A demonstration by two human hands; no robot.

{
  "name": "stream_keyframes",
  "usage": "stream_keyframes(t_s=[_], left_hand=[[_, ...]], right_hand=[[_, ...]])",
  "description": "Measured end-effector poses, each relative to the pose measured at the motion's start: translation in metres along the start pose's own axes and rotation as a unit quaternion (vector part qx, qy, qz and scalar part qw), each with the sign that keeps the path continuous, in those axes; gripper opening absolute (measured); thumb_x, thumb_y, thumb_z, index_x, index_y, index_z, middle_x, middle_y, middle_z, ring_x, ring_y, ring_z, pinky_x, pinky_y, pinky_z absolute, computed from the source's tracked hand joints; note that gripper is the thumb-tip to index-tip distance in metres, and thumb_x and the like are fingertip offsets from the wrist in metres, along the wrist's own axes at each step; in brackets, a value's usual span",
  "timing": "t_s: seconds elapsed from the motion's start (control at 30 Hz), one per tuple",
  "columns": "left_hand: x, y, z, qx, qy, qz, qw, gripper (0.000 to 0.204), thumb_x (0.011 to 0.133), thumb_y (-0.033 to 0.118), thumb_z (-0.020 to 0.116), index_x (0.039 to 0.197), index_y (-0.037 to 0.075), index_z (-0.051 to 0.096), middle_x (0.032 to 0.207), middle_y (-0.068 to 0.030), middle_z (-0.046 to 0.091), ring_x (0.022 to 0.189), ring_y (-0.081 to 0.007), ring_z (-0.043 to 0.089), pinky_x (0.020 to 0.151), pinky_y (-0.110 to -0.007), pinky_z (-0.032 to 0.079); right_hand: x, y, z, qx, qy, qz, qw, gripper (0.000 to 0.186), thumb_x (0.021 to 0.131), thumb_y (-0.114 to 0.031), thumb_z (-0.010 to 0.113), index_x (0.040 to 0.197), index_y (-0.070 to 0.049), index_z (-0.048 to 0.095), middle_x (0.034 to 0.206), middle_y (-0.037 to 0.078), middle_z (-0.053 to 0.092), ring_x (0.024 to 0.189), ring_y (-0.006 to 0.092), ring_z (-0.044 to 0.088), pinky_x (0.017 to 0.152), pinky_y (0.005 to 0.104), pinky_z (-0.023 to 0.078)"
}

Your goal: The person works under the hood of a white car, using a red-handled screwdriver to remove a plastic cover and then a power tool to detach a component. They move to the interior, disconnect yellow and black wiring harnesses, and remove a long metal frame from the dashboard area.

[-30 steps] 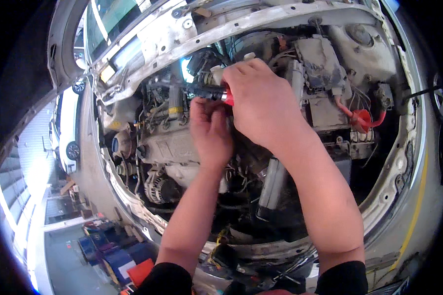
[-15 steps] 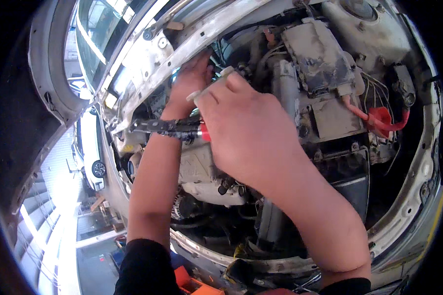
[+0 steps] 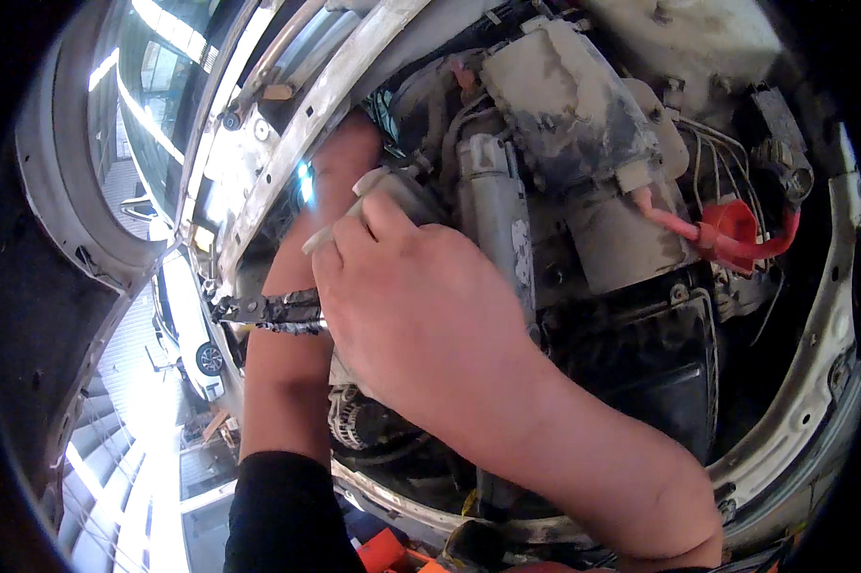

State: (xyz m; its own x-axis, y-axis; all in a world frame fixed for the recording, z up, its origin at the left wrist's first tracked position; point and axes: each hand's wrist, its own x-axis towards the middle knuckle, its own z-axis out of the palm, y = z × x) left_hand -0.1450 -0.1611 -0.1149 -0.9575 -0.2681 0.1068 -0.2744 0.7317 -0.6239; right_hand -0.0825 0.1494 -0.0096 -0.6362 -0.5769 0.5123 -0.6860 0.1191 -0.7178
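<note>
Right now we have both hands deep in the engine bay point(image 3: 640, 315) of a white car. Our right hand point(image 3: 421, 315) fills the middle of the view, clenched around the handle of a dark, grimy tool point(image 3: 273, 310) whose metal end sticks out to the left, just past our left forearm. Our left hand point(image 3: 349, 158) reaches up under the white front edge of the car body point(image 3: 306, 124); its fingers disappear behind that edge and behind our right hand, so we cannot tell whether it grips anything. Room is tight here: the tool sits in a narrow gap between the body edge on the left and a dusty grey cylinder point(image 3: 492, 210) just to the right of our knuckles. Farther right lies a pale, dirt-streaked box point(image 3: 564, 105) and a red cable cap point(image 3: 731, 229) (well apart from both hands). Below, a black cover point(image 3: 640, 372) runs along beside our right forearm.
</note>
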Motion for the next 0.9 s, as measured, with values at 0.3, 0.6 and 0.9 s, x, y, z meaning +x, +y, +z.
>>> stream_keyframes(t_s=[0.3, 0.6, 0.9], left_hand=[[0.024, 0.005, 0.011, 0.05, -0.077, 0.025, 0.995, 0.048, 0.101, 0.03, 0.048, 0.142, 0.005, 0.053, 0.143, -0.0248, 0.05, 0.134, -0.0426, 0.048, 0.111, -0.052, 0.041], [0.032, 0.006, 0.012, 0.051, -0.083, 0.029, 0.995, 0.054, 0.103, 0.032, 0.044, 0.15, 0.006, 0.049, 0.156, -0.025, 0.046, 0.144, -0.043, 0.044, 0.119, -0.052, 0.037], [0.03, 0.007, 0.006, 0.025, -0.06, 0.024, 0.998, 0.053, 0.103, 0.031, 0.044, 0.149, 0.006, 0.05, 0.154, -0.0251, 0.047, 0.143, -0.0433, 0.045, 0.118, -0.053, 0.038]], right_hand=[[0.0, 0.006, -0.005, 0.009, -0.044, 0.001, 0.999, 0.015, 0.083, -0.018, 0.066, 0.091, -0.004, 0.068, 0.092, 0.007, 0.065, 0.098, 0.0224, 0.063, 0.07, 0.0309, 0.057], [0.001, 0.005, -0.009, 0.014, -0.061, 0.007, 0.998, 0.015, 0.084, -0.018, 0.065, 0.092, -0.005, 0.068, 0.094, 0.007, 0.065, 0.099, 0.0219, 0.062, 0.073, 0.0326, 0.056], [-0.001, 0.005, -0.01, 0.014, -0.061, 0.004, 0.998, 0.018, 0.084, -0.018, 0.064, 0.095, -0.005, 0.069, 0.095, 0.007, 0.066, 0.1, 0.0225, 0.062, 0.073, 0.0326, 0.055]])
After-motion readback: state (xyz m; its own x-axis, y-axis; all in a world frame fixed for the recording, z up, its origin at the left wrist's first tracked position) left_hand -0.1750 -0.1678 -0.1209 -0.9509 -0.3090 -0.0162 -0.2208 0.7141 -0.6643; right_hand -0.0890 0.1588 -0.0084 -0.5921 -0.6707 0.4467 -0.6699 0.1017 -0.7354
